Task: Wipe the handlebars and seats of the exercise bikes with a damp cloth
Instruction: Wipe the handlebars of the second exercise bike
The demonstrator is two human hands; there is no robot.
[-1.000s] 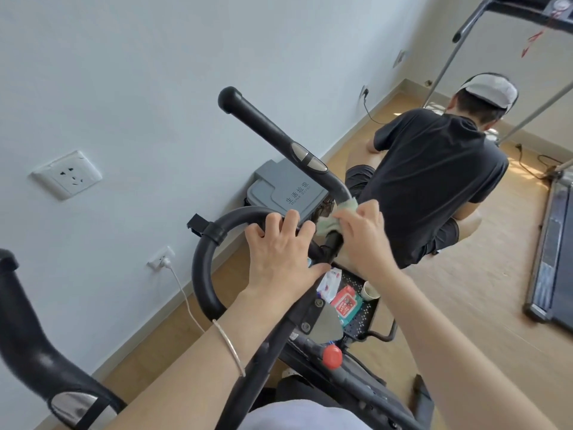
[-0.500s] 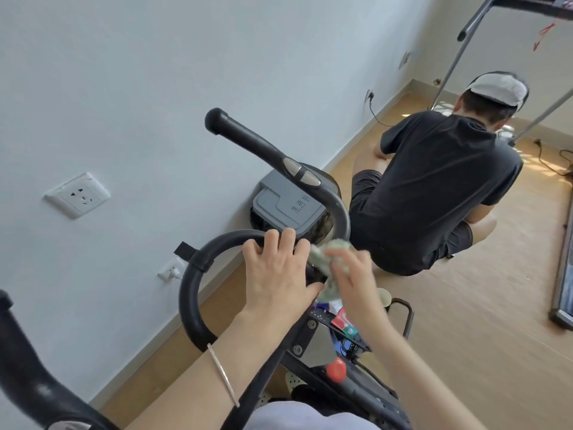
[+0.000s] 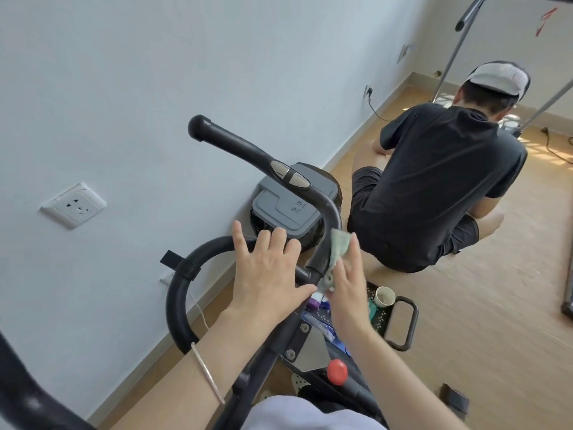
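The exercise bike's black handlebar (image 3: 235, 144) rises to the upper left, with a silver sensor pad on it, and bends down to the centre stem. A looped black bar (image 3: 176, 293) curves below it. My left hand (image 3: 266, 271) rests flat on the looped bar near the stem, fingers straight. My right hand (image 3: 347, 283) presses a pale green cloth (image 3: 339, 248) against the lower bend of the handlebar. The seat is out of view.
A person in a black shirt (image 3: 446, 184) crouches on the wooden floor just beyond the bike. A grey-lidded bin (image 3: 288, 206) stands by the white wall. A black tray (image 3: 384, 315) below holds a cup and packets. A red knob (image 3: 337, 371) sits on the frame.
My right hand and the cloth have slid along the lower bend of the handlebar by the stem. My left hand stays on the looped bar. The view has shifted.
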